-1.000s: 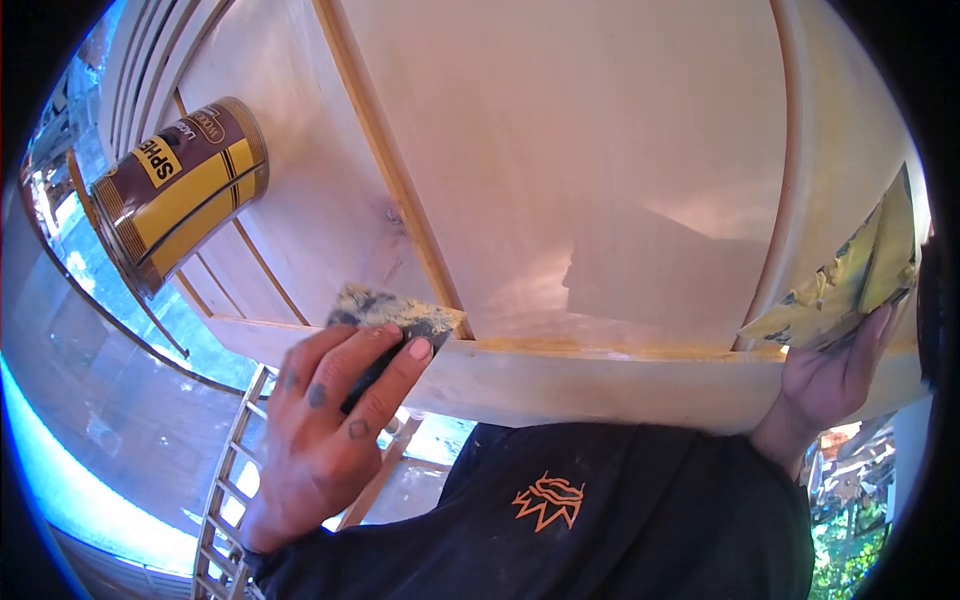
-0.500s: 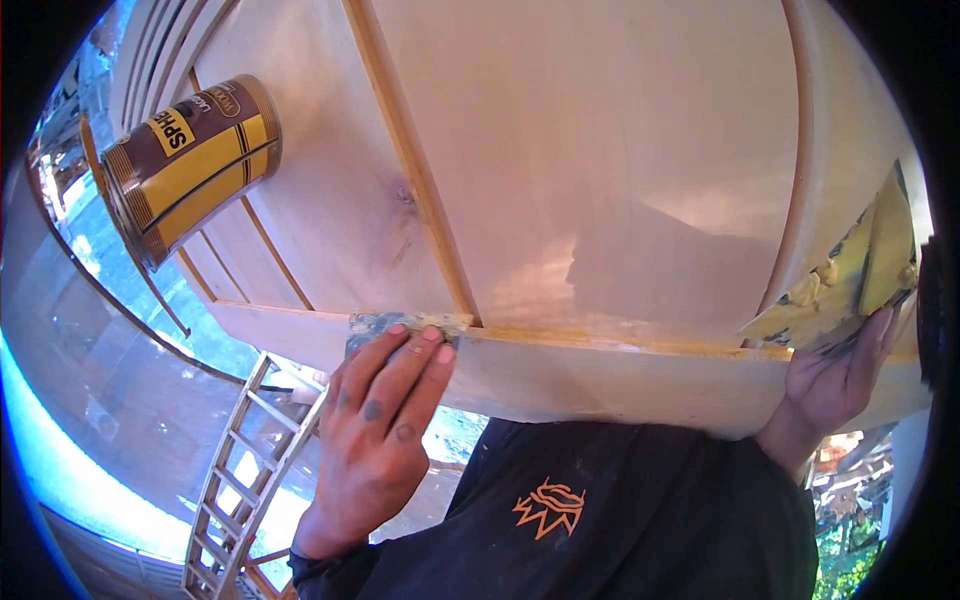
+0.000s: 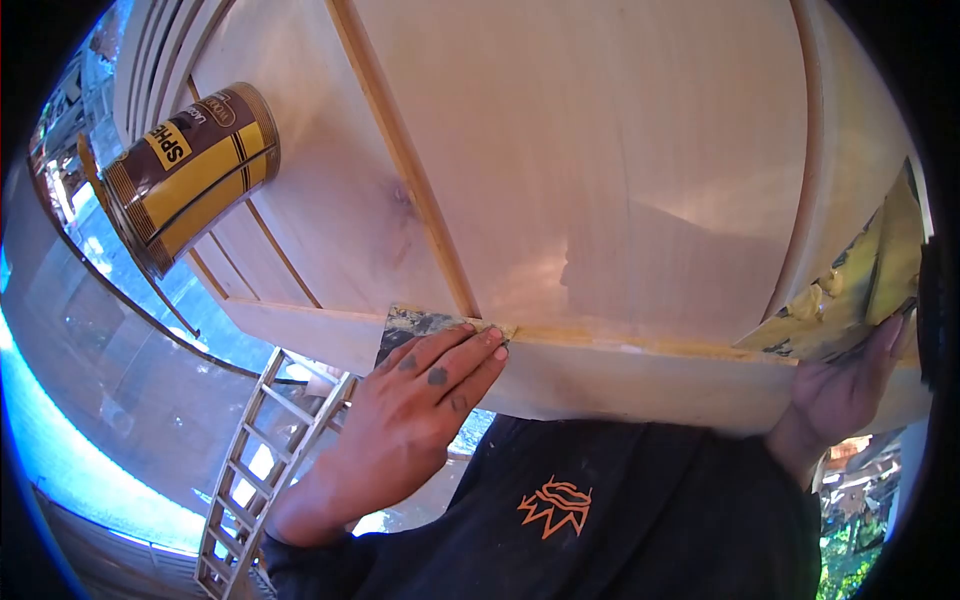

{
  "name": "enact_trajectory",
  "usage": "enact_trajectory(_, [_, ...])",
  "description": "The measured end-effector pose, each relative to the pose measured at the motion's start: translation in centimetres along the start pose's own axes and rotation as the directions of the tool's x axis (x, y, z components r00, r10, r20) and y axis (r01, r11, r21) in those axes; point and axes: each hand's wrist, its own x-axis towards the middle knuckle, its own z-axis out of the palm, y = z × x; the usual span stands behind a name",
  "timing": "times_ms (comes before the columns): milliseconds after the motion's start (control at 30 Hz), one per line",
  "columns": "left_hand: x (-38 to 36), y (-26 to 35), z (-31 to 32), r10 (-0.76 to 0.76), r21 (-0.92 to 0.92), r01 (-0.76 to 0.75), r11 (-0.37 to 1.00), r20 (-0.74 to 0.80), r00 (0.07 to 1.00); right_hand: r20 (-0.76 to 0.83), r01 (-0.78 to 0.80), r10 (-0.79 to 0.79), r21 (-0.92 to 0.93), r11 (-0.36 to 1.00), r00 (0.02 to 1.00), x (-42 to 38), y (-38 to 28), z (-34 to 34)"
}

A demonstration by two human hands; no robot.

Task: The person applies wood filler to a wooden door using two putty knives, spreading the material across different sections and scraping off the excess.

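Observation:
My left hand [image 3: 430,385] is closed on a flat, putty-smeared scraper [image 3: 408,328], its fingers pressed along the blade. The scraper lies against the long edge of a pale wooden panel [image 3: 620,130], by the foot of a narrow wooden strip [image 3: 400,160]. A band of yellowish filler [image 3: 590,338] runs along that edge to the right of the scraper. At the far right, my right hand [image 3: 845,385] grips a flat plate [image 3: 850,285] coated with thick yellow putty. Part of its grip is hidden behind the plate.
A brown and yellow can [image 3: 205,170] stands on the panel at the upper left. Curved wooden slats [image 3: 165,60] are beyond it. Below left is a ladder [image 3: 255,470], near a large, shiny curved surface [image 3: 120,330].
My left hand and the scraper have shifted to the right along the panel's edge, and the wrist has turned. My right hand keeps the plate in nearly the same place. The view has moved slightly.

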Motion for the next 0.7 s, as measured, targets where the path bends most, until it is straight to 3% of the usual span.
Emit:
enact_trajectory(33, [0.3, -0.2, -0.6, 0.003, -0.039, -0.002, 0.999, 0.031, 1.0, 0.041, 0.103, -0.096, -0.209, 0.972, 0.995, 0.0, 0.1, 0.0])
enact_trajectory(167, [1.9, -1.0, -2.7, 0.053, -0.146, -0.026, 0.989, 0.184, 0.982, 0.03, 0.097, -0.096, -0.001, 0.995, 0.995, -0.4, 2.1, -1.3])
enact_trajectory(333, [3.9, -2.2, -4.4, 0.135, -0.215, -0.063, 0.974, 0.338, 0.931, 0.099, 0.348, -0.336, -0.372, 0.861, 0.937, 0.1, 1.7, -1.0])
enact_trajectory(400, [4.4, -2.6, -4.7, 0.153, -0.246, -0.056, 0.968, 0.395, 0.906, 0.1, 0.342, -0.33, -0.379, 0.86, 0.939, -0.1, 1.8, -0.9])
enact_trajectory(500, [5.1, -2.8, -7.3, 0.065, -0.096, -0.012, 0.995, 0.566, 0.822, 0.102, 0.33, -0.317, -0.423, 0.844, 0.943, -0.3, 1.6, -0.8])
enact_trajectory(533, [5.2, -1.7, -8.6, -0.026, 0.035, 0.005, 0.999, 0.634, 0.773, 0.1, 0.315, -0.303, -0.437, 0.842, 0.948, -0.5, 1.7, -0.8])
enact_trajectory(633, [4.5, 2.2, -9.0, 0.034, 0.308, -0.158, 0.938, 0.374, 0.927, 0.051, 0.222, -0.217, -0.317, 0.922, 0.975, -1.2, 1.8, -1.1])
enact_trajectory(700, [4.7, 3.6, -7.8, 0.19, 0.455, -0.286, 0.843, 0.245, 0.951, 0.014, 0.139, -0.14, 0.049, 0.989, 0.99, -0.6, 1.9, -0.4])
